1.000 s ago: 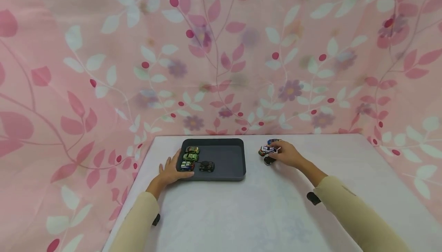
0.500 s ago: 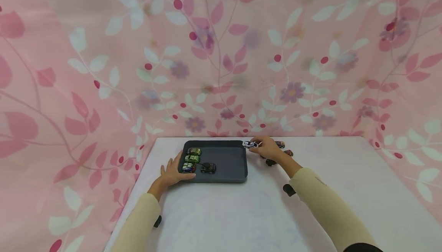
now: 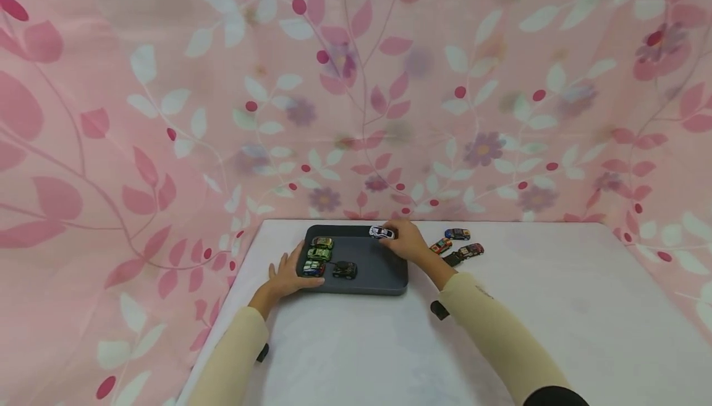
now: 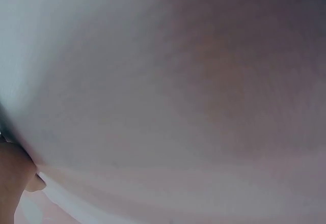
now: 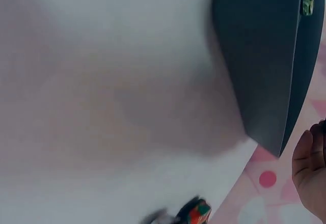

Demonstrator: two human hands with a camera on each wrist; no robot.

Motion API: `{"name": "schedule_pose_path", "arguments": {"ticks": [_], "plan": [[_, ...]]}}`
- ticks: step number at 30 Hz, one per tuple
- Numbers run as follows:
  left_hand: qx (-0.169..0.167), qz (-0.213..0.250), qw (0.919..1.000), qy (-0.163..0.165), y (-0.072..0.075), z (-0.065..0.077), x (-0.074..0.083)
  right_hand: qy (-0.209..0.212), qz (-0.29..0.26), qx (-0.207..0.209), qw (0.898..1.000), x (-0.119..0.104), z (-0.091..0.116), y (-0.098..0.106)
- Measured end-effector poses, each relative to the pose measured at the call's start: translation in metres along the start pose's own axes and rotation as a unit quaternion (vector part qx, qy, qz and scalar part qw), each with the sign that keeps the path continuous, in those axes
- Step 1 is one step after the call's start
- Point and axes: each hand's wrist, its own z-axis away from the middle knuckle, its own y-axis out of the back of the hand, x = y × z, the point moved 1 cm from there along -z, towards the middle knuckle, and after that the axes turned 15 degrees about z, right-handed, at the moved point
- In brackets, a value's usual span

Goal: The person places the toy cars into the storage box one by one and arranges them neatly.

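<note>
Bkgd: pink backdrop [image 3: 356, 97] w/ floral print, full width of head view, also running down L & R sides of the tabletop [image 3: 356, 344]. Print = pale mint leaves [image 3: 456, 58], deeper pink leaves [image 3: 397, 46], soft-edged purple flowers [image 3: 301, 112], dark pink dots [image 3: 460, 92]. Tabletop's white, straight far edge meeting the backdrop. L wrist cam: mostly pale blur, bit of backdrop btm L. R wrist cam: white tabletop, shadowed mid-frame; backdrop btm R incl. a dot.
</note>
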Motion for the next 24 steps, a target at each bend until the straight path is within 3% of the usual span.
{"name": "schedule_pose_path", "arguments": {"ticks": [6, 12, 19, 24], "plan": [[-0.001, -0.003, 1.0000, 0.002, 0.001, -0.006, -0.006, -0.002, -0.004, -0.014, 1.000, -0.017, -0.004, -0.018], [-0.005, 0.005, 0.9999, 0.012, -0.005, -0.006, -0.010, -0.009, -0.015, -0.048, 0.999, -0.021, -0.008, -0.038], [0.010, 0.012, 0.9999, 0.006, -0.004, -0.002, -0.001, -0.018, -0.067, -0.083, 0.994, -0.026, -0.010, -0.054], [0.015, 0.012, 0.9998, 0.003, -0.001, 0.003, 0.004, -0.015, -0.075, -0.101, 0.992, -0.034, -0.014, -0.063]]}}
